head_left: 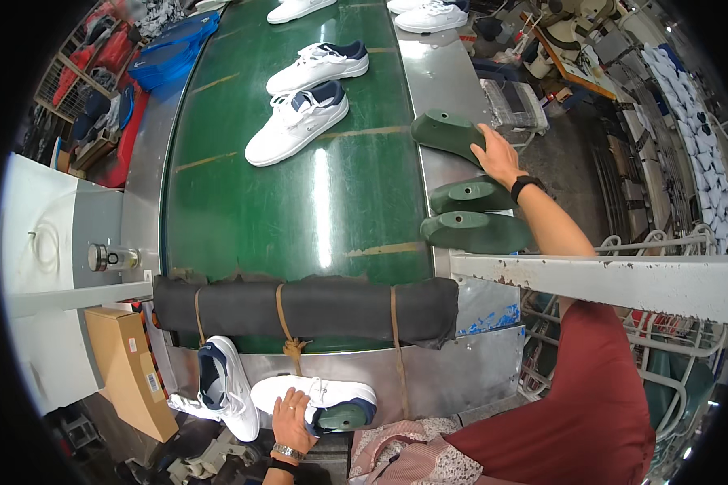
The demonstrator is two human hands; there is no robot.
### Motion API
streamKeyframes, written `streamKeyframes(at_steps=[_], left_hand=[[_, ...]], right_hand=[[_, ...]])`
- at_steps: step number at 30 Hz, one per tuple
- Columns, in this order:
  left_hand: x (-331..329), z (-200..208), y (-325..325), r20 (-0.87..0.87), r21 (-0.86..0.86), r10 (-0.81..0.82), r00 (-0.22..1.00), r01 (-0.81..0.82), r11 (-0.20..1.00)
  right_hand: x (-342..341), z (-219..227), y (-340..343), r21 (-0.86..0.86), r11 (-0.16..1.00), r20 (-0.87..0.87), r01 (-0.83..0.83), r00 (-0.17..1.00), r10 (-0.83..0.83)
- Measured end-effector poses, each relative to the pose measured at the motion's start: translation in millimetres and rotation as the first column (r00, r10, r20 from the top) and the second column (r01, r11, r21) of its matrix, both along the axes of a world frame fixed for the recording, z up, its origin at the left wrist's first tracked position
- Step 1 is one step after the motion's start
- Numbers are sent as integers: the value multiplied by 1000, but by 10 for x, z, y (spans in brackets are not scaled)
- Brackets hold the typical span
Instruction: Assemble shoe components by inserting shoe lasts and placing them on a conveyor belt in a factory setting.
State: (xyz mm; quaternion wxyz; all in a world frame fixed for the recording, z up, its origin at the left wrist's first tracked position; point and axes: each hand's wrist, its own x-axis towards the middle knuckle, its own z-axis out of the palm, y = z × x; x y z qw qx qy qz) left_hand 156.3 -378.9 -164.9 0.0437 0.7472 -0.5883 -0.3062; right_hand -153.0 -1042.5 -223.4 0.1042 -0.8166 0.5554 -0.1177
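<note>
We record one green conveyor belt point(243, 194) with tan cross-stripes, bearing two white shoes point(299, 125) close together, another point(299, 10) cropped beyond, and a corded black roll point(356, 309) across its near end. On its right metal ledge point(437, 69) we enter cropped white footwear point(433, 18) and, nearer us, two green shoe lasts point(476, 230).

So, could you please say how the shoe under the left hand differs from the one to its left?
The touched shoe has a green last inside; the other shoe shows none. The touched shoe lies left to right, while the other shoe lies more front to back. The left hand rests on the touched shoe, whereas neither hand touches the other shoe. Both are white with dark blue lining.
</note>
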Motion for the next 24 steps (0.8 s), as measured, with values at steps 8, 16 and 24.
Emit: streamKeyframes(at_steps=[8, 16, 24], left_hand=[[-464, 233, 89, -282, -313, 346, 895, -427, 848], [-603, 618, 1084, -874, 93, 475, 102, -925, 368], [-499, 537, 2533, -884, 462, -211, -417, -848, -260]], right_hand=[[-677, 394, 1896, 186, 940, 910, 285, 311, -274], [1100, 945, 5373, 454, 368, 888, -812, 447, -109], [2885, 1576, 7514, 211, 83, 899, -974, 227, 375]])
